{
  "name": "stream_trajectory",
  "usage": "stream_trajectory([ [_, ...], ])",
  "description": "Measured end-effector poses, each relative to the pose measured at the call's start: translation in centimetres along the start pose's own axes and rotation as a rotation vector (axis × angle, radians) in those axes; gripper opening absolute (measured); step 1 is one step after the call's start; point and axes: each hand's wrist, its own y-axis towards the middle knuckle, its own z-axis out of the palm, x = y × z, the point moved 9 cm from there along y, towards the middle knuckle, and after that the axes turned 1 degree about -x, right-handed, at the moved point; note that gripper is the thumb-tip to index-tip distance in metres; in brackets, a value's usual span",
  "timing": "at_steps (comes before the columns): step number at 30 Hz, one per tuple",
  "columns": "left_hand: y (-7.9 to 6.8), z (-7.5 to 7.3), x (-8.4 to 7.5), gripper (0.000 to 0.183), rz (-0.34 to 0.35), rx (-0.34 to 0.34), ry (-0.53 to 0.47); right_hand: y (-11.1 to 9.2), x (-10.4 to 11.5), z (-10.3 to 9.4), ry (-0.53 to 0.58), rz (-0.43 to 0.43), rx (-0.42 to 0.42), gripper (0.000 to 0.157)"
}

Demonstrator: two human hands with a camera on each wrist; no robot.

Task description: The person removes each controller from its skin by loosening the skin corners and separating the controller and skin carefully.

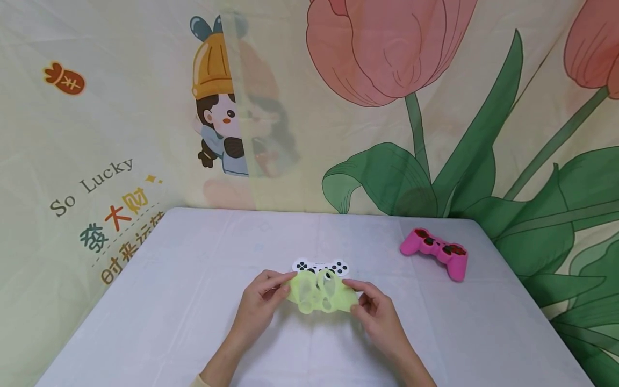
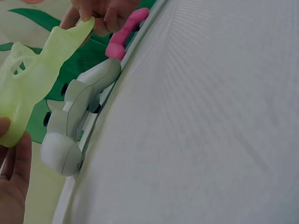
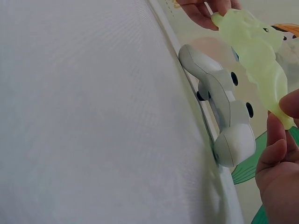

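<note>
Between the two hands hangs a thin, translucent yellow-green silicone controller cover (image 1: 342,296) with round cut-outs, held above the table. The left hand (image 1: 258,303) pinches its left end between thumb and fingers. At the other end the right hand (image 1: 379,317) pinches it the same way; the right wrist view shows this hand's thumb (image 3: 290,103) on the cover. Just behind the cover lies a white game controller (image 1: 340,266) on the table, partly hidden by it in the head view. Both wrist views show the controller's grips and dark thumbsticks, with no hand touching it.
A pink controller (image 1: 435,250) with dark buttons lies toward the table's back right. The white-covered table (image 1: 193,279) ends at a printed cloth backdrop (image 1: 285,193) with tulips and a cartoon figure.
</note>
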Motion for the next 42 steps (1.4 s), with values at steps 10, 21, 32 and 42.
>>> stream_trajectory([
  [10,0.2,0.5,0.2,0.026,-0.046,0.034,-0.022,0.0,0.4,0.0,0.136,-0.026,-0.003,0.048],
  [21,0.2,0.4,0.9,0.021,-0.137,0.030,-0.048,0.1,-0.9,-0.5,0.148,0.115,-0.079,0.025],
  [32,0.3,-0.2,0.3,0.014,-0.033,-0.017,-0.031,0.2,-0.5,-0.7,0.090,0.026,-0.083,0.025],
  [42,0.2,-0.4,-0.3,0.019,0.062,-0.030,0.040,0.2,-0.5,-0.5,0.060,0.010,-0.056,0.028],
])
